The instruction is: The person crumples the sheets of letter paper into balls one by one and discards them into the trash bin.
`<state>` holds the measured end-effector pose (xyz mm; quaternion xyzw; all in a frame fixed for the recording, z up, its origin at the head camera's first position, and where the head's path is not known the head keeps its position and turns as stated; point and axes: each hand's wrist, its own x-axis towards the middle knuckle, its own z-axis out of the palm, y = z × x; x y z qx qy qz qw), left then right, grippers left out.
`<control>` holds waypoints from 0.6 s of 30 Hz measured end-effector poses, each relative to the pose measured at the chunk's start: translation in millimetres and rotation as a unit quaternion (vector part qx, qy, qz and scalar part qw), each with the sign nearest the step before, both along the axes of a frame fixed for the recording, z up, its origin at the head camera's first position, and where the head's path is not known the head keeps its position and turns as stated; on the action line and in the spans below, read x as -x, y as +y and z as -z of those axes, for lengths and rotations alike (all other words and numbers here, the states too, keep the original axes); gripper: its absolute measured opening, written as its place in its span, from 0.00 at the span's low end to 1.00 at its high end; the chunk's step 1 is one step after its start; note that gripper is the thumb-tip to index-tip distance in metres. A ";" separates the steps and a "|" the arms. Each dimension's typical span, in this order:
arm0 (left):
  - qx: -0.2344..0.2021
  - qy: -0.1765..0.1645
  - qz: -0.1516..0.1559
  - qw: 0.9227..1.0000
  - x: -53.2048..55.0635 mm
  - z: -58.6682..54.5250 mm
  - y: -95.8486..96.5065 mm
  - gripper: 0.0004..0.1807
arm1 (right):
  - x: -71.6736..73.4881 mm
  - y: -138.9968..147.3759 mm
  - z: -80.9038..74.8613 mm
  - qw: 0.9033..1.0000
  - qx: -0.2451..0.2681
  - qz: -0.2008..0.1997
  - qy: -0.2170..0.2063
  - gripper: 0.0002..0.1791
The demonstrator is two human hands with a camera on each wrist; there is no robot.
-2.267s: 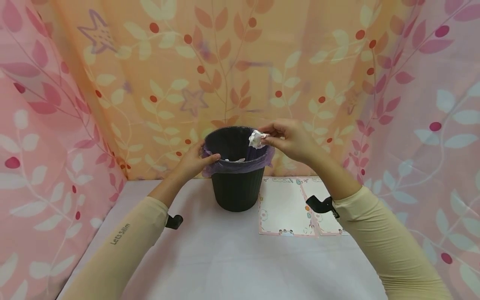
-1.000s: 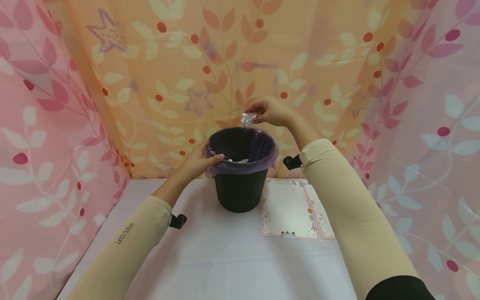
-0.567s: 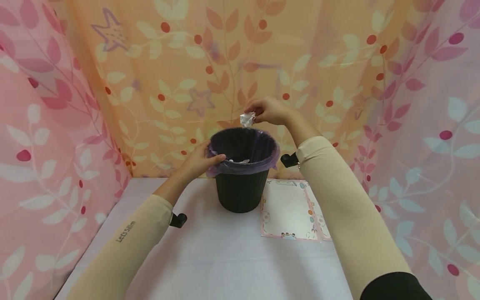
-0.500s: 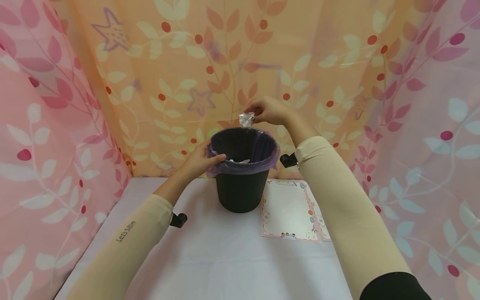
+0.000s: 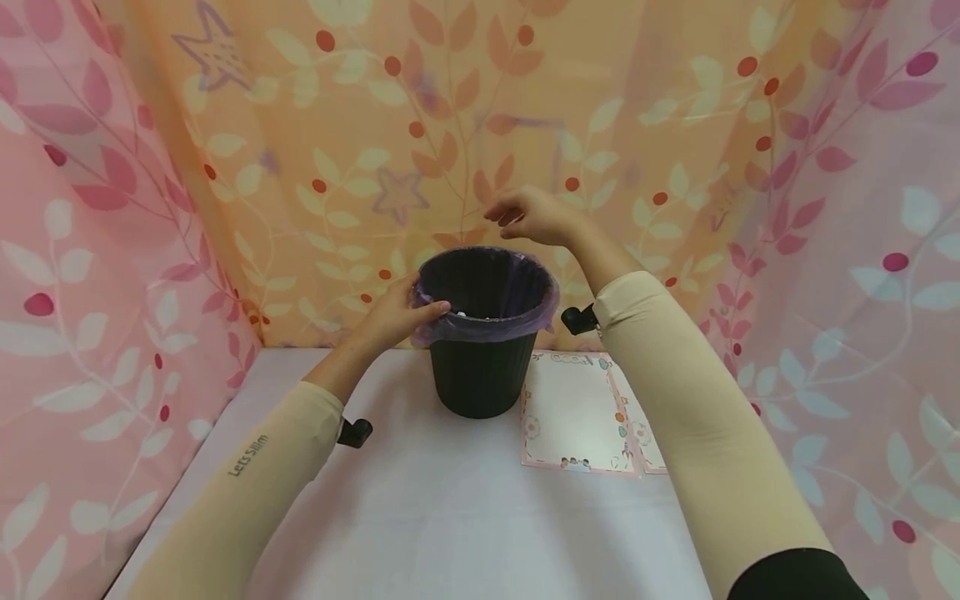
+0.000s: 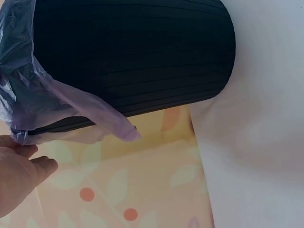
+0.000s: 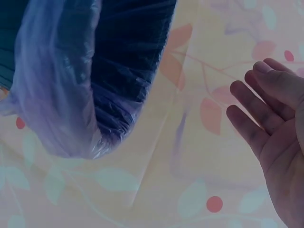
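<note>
A black trash bin (image 5: 480,379) stands upright on the table, lined with a thin purple bag (image 5: 498,330) folded over its rim. My left hand (image 5: 397,318) grips the bin's left rim, thumb lying over the edge. In the left wrist view the same hand (image 6: 19,175) is at the bag's edge, partly out of frame. Above the bin's back right rim, my right hand (image 5: 534,218) hovers with nothing in it. The right wrist view shows that hand (image 7: 275,118) apart from the bag, fingers loosely spread. Small white scraps (image 5: 461,314) peek over the front rim from inside.
Two white sheets with decorated pink borders lie right of the bin; the nearer sheet (image 5: 576,417) shows almost whole, the other (image 5: 641,425) is partly behind my right sleeve. A floral curtain (image 5: 360,125) hangs behind the white-covered table (image 5: 450,517), with pink ones at both sides.
The crumpled white paper that my right hand pinched over the bin is gone from its fingers, which have opened. Earlier, that hand moved up and left. My left hand keeps its grip.
</note>
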<state>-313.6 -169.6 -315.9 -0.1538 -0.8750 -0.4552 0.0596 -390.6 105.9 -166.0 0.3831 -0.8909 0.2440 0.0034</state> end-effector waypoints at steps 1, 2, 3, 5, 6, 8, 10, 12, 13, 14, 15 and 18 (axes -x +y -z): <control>0.000 0.002 0.000 1.000 0.3 -0.5 -0.1 0.45 | -1.8 1.6 0.1 1.000 0.001 0.000 0.006 0.20; -0.002 0.002 0.003 1.000 0.4 -0.7 0.0 0.44 | -4.0 3.5 0.2 1.000 0.003 0.001 0.009 0.19; -0.005 0.004 0.005 1.000 0.1 -0.7 0.1 0.43 | -6.7 5.7 0.6 1.000 0.005 0.003 0.012 0.19; -0.006 0.009 0.009 1.000 0.2 0.3 0.7 0.42 | -12.3 10.9 2.1 1.000 0.001 0.012 0.020 0.19; -0.005 0.010 0.009 1.000 0.2 1.1 1.0 0.42 | -15.5 13.6 3.3 1.000 0.001 0.015 0.022 0.20; -0.003 0.016 0.009 1.000 -0.4 2.7 1.7 0.43 | -22.3 19.8 6.4 0.999 -0.002 0.022 0.034 0.20; 0.000 0.020 0.008 1.000 -1.1 3.8 2.5 0.44 | -29.2 26.3 10.2 0.999 -0.003 0.026 0.042 0.20; -0.004 0.026 0.007 1.000 -2.3 4.2 3.1 0.44 | -35.7 32.3 14.9 0.998 0.005 0.026 0.048 0.20; -0.003 0.028 0.005 1.000 -2.5 4.6 2.9 0.44 | -38.5 35.0 17.4 0.998 0.011 0.023 0.050 0.19; -0.001 0.030 0.002 1.000 -2.4 4.9 2.6 0.44 | -40.8 37.5 20.2 0.998 0.018 0.020 0.049 0.19; -0.002 0.032 -0.001 0.999 -2.7 5.1 2.2 0.44 | -43.2 39.5 22.9 0.998 0.028 0.013 0.046 0.18; 0.000 0.037 -0.010 0.999 -1.6 7.5 0.0 0.46 | -50.0 45.5 31.1 0.998 0.053 -0.004 0.045 0.17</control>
